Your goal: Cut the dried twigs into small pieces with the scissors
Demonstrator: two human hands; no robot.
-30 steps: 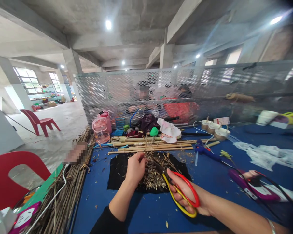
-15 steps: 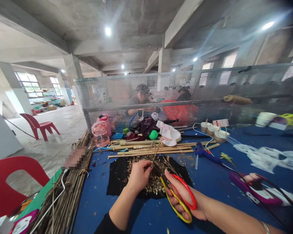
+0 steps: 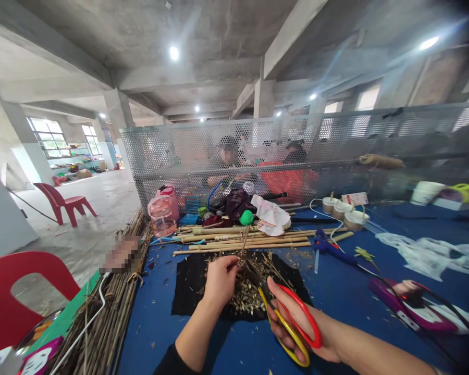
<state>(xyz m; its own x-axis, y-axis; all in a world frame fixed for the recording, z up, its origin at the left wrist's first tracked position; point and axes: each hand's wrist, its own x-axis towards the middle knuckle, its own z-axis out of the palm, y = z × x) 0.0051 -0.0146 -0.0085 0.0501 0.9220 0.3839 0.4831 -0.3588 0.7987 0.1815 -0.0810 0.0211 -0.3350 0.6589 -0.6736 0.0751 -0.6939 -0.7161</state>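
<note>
My left hand [image 3: 221, 281] is closed, thumb against forefinger, pinching a thin dry twig [image 3: 243, 240] that sticks up from its fingertips. My right hand [image 3: 283, 325] grips scissors [image 3: 310, 323] with one red and one yellow handle loop. Their dark blades point up and left, close to the left fingertips; whether they touch the twig I cannot tell. Below both hands a black cloth [image 3: 185, 291] lies on the blue table [image 3: 148, 323], strewn with a heap of small cut twig pieces [image 3: 250, 302].
Bamboo sticks [image 3: 250, 243] lie behind the cloth. A bundle of long twigs [image 3: 109, 312] runs along the left edge. A blue glue gun [image 3: 332, 247] and a purple power strip [image 3: 412, 307] with cables are at right. A perforated metal screen [image 3: 187, 146] stands behind; people sit beyond it.
My right hand has shifted slightly right and down with the scissors, and the handle loops are a little farther apart. My left hand has drawn slightly left, still pinching the twig.
</note>
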